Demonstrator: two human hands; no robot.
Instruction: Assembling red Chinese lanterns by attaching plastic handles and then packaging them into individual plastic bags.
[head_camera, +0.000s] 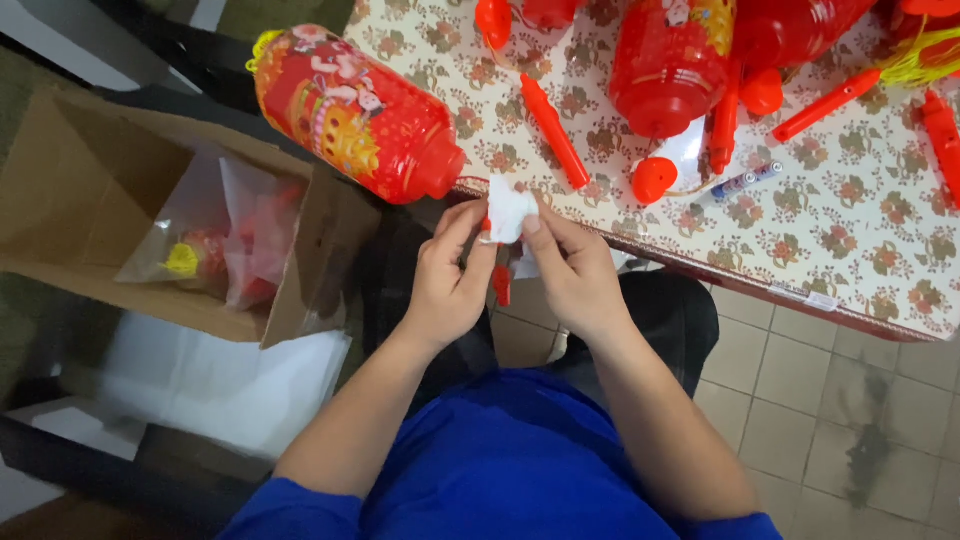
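At the edge of a floral-clothed table (850, 230), we pinch a small white wrapper (509, 208) between our left hand (450, 275) and right hand (572, 268), fingers closed on it; a small red piece (501, 284) pokes out below, mostly hidden by our fingers, so we cannot tell what it is. A red printed lantern (350, 110) overhangs the table edge just beside our hands, other red lanterns and handles above are cut off, and bagged lanterns (225, 245) in the open cardboard box (80, 190) blur behind plastic.
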